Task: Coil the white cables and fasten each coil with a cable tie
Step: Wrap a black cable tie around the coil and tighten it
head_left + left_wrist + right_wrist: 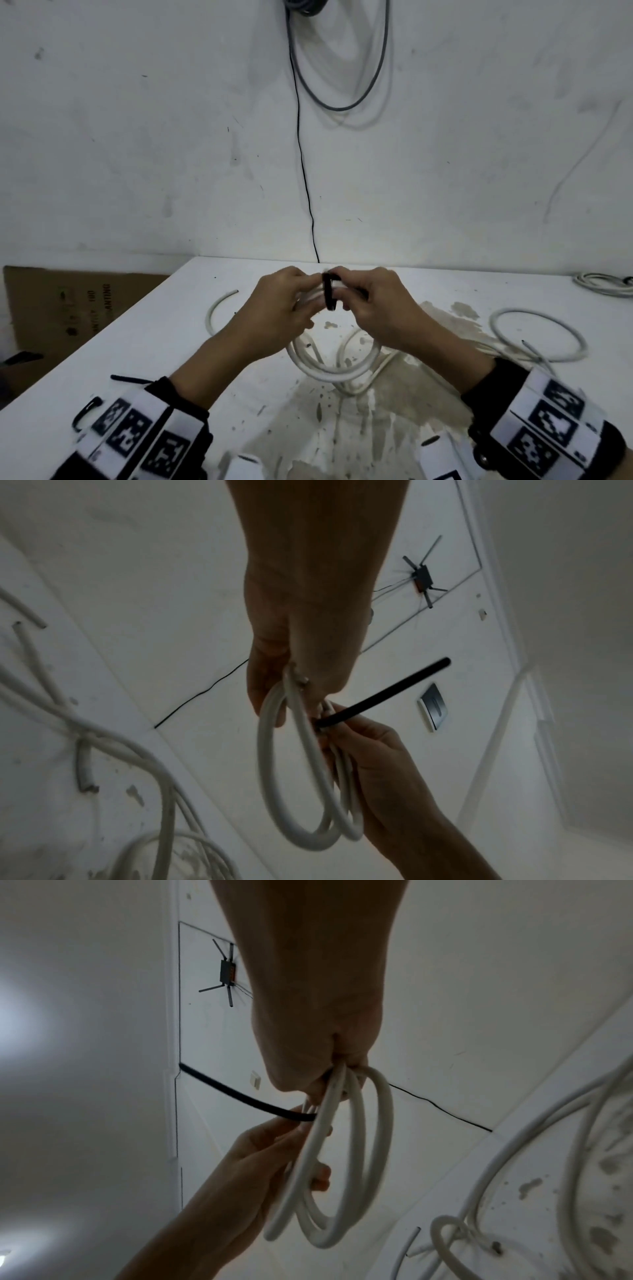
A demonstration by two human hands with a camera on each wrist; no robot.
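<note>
A white cable coil [329, 371] of a few loops hangs above the table from both hands. A black cable tie [329, 291] is wrapped across the top of the coil. My left hand [305, 287] grips the coil [274, 772] at its top. My right hand [346, 291] pinches the tie [383, 691] right against the loops, and the tie's free tail sticks out to the side. In the right wrist view the right hand [329, 1080] also clasps the coil [346, 1164], with the tie [240, 1096] pointing left.
A loose white cable loop [534, 335] lies on the right of the stained white table [191, 342], a cut piece [214, 311] on the left, and another bundle [603, 284] at far right. A spare black tie [130, 379] lies near my left wrist. A cardboard box [68, 308] stands left.
</note>
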